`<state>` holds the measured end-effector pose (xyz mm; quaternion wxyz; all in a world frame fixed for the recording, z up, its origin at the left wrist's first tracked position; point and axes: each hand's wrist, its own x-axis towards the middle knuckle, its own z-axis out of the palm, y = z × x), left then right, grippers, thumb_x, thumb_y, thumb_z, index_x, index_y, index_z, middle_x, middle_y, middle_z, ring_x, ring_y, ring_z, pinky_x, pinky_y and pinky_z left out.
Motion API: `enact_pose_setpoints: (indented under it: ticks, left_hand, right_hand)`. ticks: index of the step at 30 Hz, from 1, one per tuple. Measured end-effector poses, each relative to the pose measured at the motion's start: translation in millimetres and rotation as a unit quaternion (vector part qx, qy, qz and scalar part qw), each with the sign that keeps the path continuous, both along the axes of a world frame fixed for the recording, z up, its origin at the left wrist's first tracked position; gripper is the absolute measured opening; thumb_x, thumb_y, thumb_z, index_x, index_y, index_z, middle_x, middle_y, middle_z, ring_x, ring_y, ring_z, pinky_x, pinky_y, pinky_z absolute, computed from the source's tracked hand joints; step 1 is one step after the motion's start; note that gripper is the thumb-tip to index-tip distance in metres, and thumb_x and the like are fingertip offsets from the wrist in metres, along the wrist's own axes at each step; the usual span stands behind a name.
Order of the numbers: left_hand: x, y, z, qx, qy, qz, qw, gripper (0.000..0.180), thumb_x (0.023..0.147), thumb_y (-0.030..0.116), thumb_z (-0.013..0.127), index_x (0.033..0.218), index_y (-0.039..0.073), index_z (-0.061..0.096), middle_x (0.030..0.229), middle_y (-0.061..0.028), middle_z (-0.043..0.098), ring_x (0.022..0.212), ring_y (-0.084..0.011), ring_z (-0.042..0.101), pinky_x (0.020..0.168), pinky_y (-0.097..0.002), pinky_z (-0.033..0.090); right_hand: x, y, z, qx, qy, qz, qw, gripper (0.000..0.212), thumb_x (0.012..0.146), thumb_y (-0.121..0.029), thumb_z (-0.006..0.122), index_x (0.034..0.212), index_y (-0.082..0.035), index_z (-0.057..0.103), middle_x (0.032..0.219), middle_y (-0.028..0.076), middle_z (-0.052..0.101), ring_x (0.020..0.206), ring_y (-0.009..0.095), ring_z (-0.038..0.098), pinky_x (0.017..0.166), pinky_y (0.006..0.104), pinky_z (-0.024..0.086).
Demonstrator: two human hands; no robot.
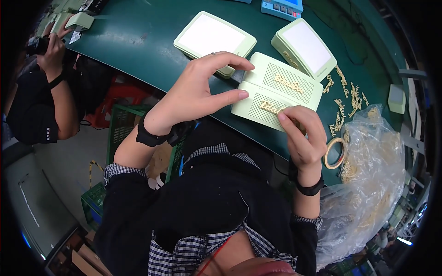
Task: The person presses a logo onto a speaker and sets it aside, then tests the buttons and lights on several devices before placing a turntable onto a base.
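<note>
Two pale green boxes with perforated grilles lie side by side in front of me. The far box (300,73) bears gold script lettering (288,83) across its grille. On the near box (244,106), a similar script letter piece (270,106) lies over the grille, its right end pinched between the thumb and fingertips of my right hand (306,133). My left hand (202,83) is spread at the left ends of both boxes, thumb on the near one and a forefinger at the far one. My right fingers partly hide the letter piece.
Two more pale green boxes with white panels, one left (212,37) and one right (309,48), lie beyond. Loose gold letter pieces (354,96), a tape roll (335,153) and a clear plastic bag (373,170) are at right. Another person's hand (51,55) works far left.
</note>
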<state>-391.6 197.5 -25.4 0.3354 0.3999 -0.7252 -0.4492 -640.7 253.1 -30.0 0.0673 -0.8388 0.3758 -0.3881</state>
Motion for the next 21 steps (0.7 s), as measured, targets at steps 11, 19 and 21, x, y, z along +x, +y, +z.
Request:
enact_pose_setpoints:
  ticks: [11, 19, 21]
  left_hand:
    - [0, -3, -1, -0.004, -0.024, -0.011, 1.0, 0.041, 0.078, 0.011, 0.076, 0.117, 0.003, 0.064, 0.123, -0.0086, 0.062, 0.119, -0.0216, 0.056, 0.104, -0.0344, 0.041]
    - [-27, 7, -23, 0.029, 0.043, 0.047, 0.998, 0.082, 0.078, 0.015, 0.079, 0.147, 0.006, 0.034, 0.147, -0.0151, 0.039, 0.134, -0.0271, 0.042, 0.113, -0.0394, 0.033]
    - [-30, 8, -24, 0.031, 0.033, 0.038, 0.998, 0.085, 0.079, 0.014, 0.078, 0.148, 0.006, 0.03, 0.146, -0.0163, 0.039, 0.134, -0.0278, 0.041, 0.113, -0.0399, 0.031]
  right_hand:
    - [-7, 3, 1, 0.04, -0.026, 0.024, 0.999, 0.03, 0.067, 0.016, 0.066, 0.093, 0.003, 0.072, 0.092, 0.013, 0.065, 0.08, 0.027, 0.065, 0.061, 0.0299, 0.052]
    - [-8, 3, 5, 0.062, -0.004, 0.02, 0.998, 0.032, 0.067, 0.016, 0.064, 0.095, 0.002, 0.072, 0.095, 0.012, 0.065, 0.085, 0.028, 0.065, 0.064, 0.0311, 0.053]
    - [-10, 4, 5, 0.078, 0.012, 0.013, 0.997, 0.029, 0.067, 0.012, 0.067, 0.093, 0.0, 0.073, 0.095, 0.011, 0.066, 0.091, 0.029, 0.063, 0.069, 0.0325, 0.053]
